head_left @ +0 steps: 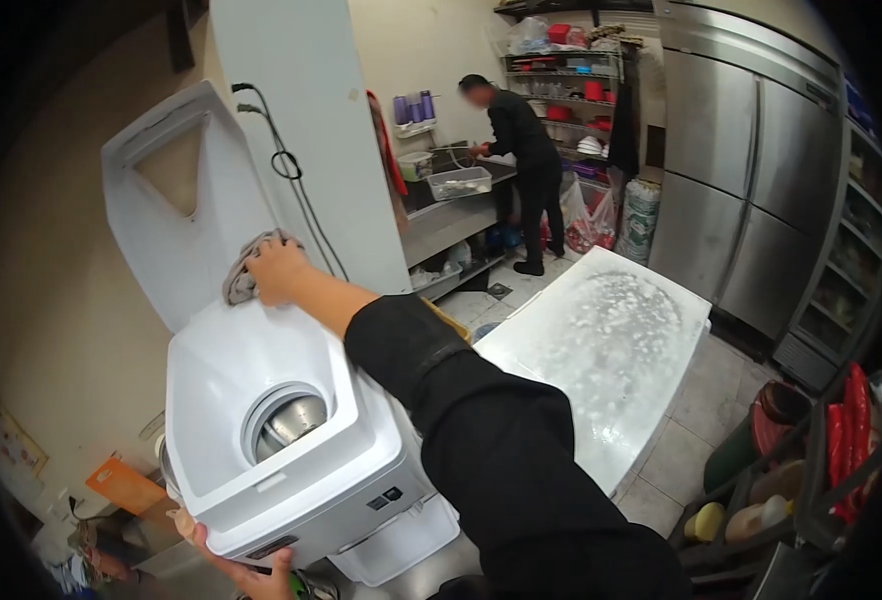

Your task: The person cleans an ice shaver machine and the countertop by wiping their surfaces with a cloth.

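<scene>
A white machine (371, 465) stands with its lid (176, 190) raised, and a round metal part (296, 418) shows at the bottom of its basin. My right hand (279, 270) is closed on a grey-brown cloth (245, 272), pressed near the lid's lower right edge, above the basin's back rim. At the machine's lower front edge is my left hand (246, 575), its fingers spread along the underside and corner, with no cloth in it. Part of that hand is hidden by the machine.
A white table (601, 350) with wet, foamy patches stands to the right. Beyond it, a person in black (526, 140) works at a counter with a plastic tub (460, 183). Steel refrigerators (741, 180) stand at the back right; a rack with red bottles (854, 430) is at the lower right.
</scene>
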`<state>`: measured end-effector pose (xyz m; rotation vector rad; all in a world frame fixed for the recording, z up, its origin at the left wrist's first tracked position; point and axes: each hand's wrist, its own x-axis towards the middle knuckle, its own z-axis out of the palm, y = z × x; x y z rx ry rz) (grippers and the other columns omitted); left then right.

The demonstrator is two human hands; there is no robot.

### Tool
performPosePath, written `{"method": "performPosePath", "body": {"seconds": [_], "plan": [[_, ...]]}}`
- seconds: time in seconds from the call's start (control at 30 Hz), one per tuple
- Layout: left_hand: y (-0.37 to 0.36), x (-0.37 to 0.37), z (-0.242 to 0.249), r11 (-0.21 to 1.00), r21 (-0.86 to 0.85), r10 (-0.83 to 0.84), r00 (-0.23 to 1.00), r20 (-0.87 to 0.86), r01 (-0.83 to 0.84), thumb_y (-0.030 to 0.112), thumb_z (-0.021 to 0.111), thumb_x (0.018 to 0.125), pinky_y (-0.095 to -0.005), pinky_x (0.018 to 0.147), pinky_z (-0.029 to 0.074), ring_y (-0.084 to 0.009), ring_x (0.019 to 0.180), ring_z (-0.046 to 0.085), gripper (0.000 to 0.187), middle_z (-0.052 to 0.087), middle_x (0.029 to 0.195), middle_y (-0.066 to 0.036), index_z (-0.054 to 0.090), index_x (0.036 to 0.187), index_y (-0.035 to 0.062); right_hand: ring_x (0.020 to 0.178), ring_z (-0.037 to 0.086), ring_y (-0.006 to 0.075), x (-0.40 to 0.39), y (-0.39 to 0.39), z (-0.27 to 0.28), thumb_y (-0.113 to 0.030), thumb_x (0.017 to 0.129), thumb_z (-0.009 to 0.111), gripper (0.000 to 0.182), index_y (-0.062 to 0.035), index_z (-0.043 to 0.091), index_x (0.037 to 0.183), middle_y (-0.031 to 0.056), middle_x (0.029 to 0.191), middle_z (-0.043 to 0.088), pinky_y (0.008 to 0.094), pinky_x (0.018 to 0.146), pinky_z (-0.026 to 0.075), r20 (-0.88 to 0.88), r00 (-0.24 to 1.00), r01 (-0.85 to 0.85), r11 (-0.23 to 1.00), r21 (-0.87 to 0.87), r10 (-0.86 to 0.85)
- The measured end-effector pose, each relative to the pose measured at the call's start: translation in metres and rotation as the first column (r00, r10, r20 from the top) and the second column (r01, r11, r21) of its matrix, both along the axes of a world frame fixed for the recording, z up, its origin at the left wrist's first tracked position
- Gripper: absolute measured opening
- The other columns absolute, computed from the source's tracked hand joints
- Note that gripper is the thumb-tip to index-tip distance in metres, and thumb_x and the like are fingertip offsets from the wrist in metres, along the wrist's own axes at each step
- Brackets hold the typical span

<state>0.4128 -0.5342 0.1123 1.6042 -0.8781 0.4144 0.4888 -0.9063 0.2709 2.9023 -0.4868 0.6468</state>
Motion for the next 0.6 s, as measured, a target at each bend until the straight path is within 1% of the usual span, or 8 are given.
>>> {"method": "performPosePath", "body": {"seconds": [0.07, 0.1, 0.23, 0.3, 0.33, 0.5, 0.6], "plan": [[-0.0018, -0.0063, 0.0041, 0.994, 0.066, 0.089, 0.995, 0.036, -0.092, 0.064, 0.072, 0.062, -0.0409, 0.107, 0.021, -0.0292, 0.130, 0.026, 0.114, 0.023, 0.140, -0.015, 0.015, 0.143, 0.0068, 0.124, 0.038, 0.0365, 0.0007, -0.0027, -0.0025, -0.030, 0.076, 0.063, 0.053, -0.0099, 0.049, 0.123, 0.0201, 0.129, 0.043, 0.0507, 0.096, 0.034, 0.037, 0.999, 0.004, 1.000, -0.011, -0.004], [-0.0016, -0.0049, 0.0020, 0.997, 0.035, 0.067, 0.998, 0.008, -0.067, 0.063, 0.074, 0.061, -0.0417, 0.107, 0.021, -0.0291, 0.131, 0.026, 0.115, 0.024, 0.140, -0.015, 0.016, 0.143, 0.0074, 0.124, 0.038, 0.0357, 0.0020, -0.0025, -0.0038, -0.030, 0.076, 0.063, 0.052, -0.0109, 0.050, 0.123, 0.0197, 0.128, 0.044, 0.0503, 0.096, 0.034, 0.043, 0.999, 0.020, 0.999, -0.026, -0.018], [-0.0020, -0.0071, 0.0026, 0.997, 0.032, 0.069, 0.997, -0.035, -0.067, 0.065, 0.074, 0.059, -0.0426, 0.107, 0.023, -0.0291, 0.131, 0.027, 0.116, 0.023, 0.140, -0.015, 0.016, 0.143, 0.0092, 0.124, 0.038, 0.0350, 0.0001, -0.0033, -0.0045, -0.031, 0.076, 0.063, 0.053, -0.0106, 0.050, 0.122, 0.0194, 0.129, 0.043, 0.0496, 0.097, 0.033, 0.049, 0.999, -0.001, 1.000, -0.012, 0.001], [-0.0028, -0.0065, 0.0026, 0.997, 0.028, 0.069, 0.997, -0.028, -0.069, 0.065, 0.074, 0.058, -0.0426, 0.107, 0.022, -0.0291, 0.131, 0.027, 0.117, 0.023, 0.140, -0.015, 0.016, 0.143, 0.0089, 0.125, 0.037, 0.0349, -0.0006, -0.0032, -0.0035, -0.031, 0.079, 0.059, 0.049, -0.0108, 0.050, 0.123, 0.0182, 0.130, 0.045, 0.0517, 0.097, 0.033, 0.041, 0.999, -0.006, 1.000, -0.017, 0.007], [-0.0030, -0.0057, 0.0025, 0.997, 0.024, 0.069, 0.997, -0.020, -0.068, 0.065, 0.074, 0.058, -0.0427, 0.107, 0.022, -0.0290, 0.131, 0.026, 0.117, 0.023, 0.140, -0.015, 0.016, 0.143, 0.0087, 0.125, 0.037, 0.0349, -0.0005, -0.0027, -0.0030, -0.031, 0.079, 0.059, 0.049, -0.0108, 0.050, 0.123, 0.0182, 0.130, 0.045, 0.0517, 0.097, 0.033, 0.042, 0.999, -0.005, 1.000, -0.018, 0.006], [-0.0023, -0.0048, 0.0024, 0.996, 0.035, 0.082, 0.997, -0.001, -0.082, 0.065, 0.074, 0.058, -0.0425, 0.107, 0.022, -0.0289, 0.131, 0.026, 0.118, 0.022, 0.141, -0.014, 0.015, 0.143, 0.0081, 0.120, 0.039, 0.0334, -0.0003, 0.0003, -0.0010, -0.036, 0.080, 0.058, 0.051, -0.0098, 0.050, 0.123, 0.0172, 0.126, 0.049, 0.0502, 0.093, 0.037, 0.055, 0.993, 0.102, 0.994, 0.041, -0.104], [-0.0038, -0.0073, 0.0032, 0.997, 0.026, 0.072, 0.997, -0.022, -0.071, 0.065, 0.074, 0.057, -0.0426, 0.107, 0.021, -0.0289, 0.132, 0.025, 0.119, 0.021, 0.142, -0.014, 0.015, 0.143, 0.0079, 0.118, 0.040, 0.0335, -0.0027, 0.0009, 0.0002, -0.037, 0.080, 0.057, 0.052, -0.0084, 0.050, 0.123, 0.0170, 0.123, 0.052, 0.0496, 0.092, 0.038, 0.052, 0.991, 0.124, 0.990, 0.061, -0.127]]}}
